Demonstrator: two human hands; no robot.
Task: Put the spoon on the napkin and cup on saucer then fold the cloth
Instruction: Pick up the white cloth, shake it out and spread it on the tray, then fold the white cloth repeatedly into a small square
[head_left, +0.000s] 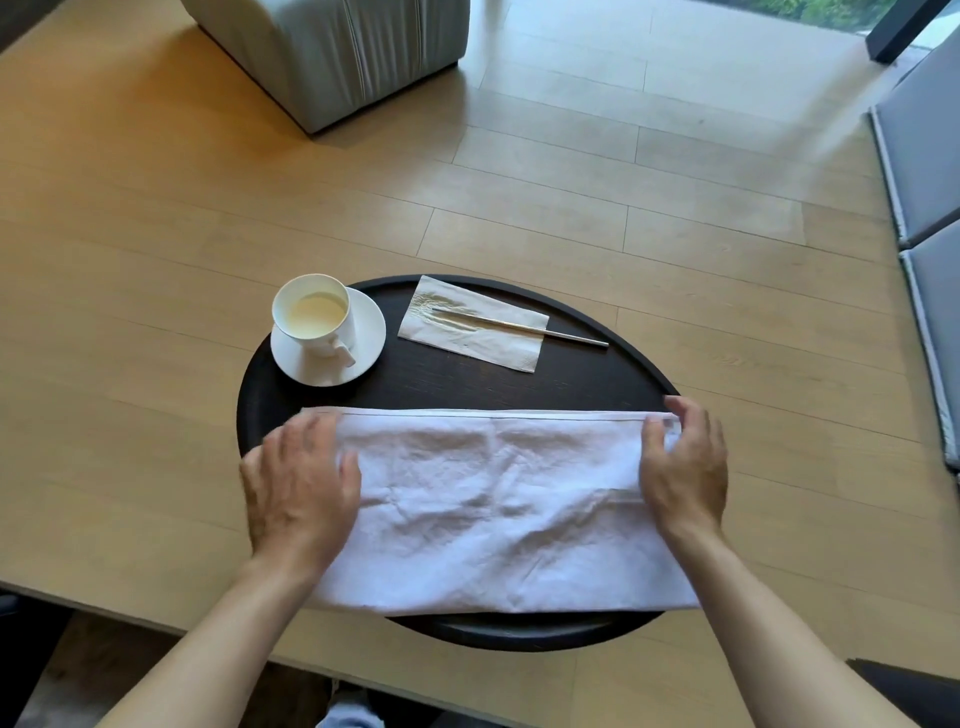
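A white cloth (498, 504) lies folded into a wide band across the near half of a dark oval table (457, 379). My left hand (298, 488) rests on the cloth's left end, fingers apart and blurred. My right hand (685, 467) curls over the cloth's far right corner. At the far left, a white cup (311, 317) stands upright on a white saucer (369, 332). Farther right, a metal spoon (519, 327) lies on a paper napkin (472, 325), its handle sticking out past the napkin's right edge.
The table stands on a light wooden floor (571, 182). A pale upholstered seat (332, 52) is at the back left. Grey cushions (930, 208) run along the right edge. A dark object shows at the bottom right corner.
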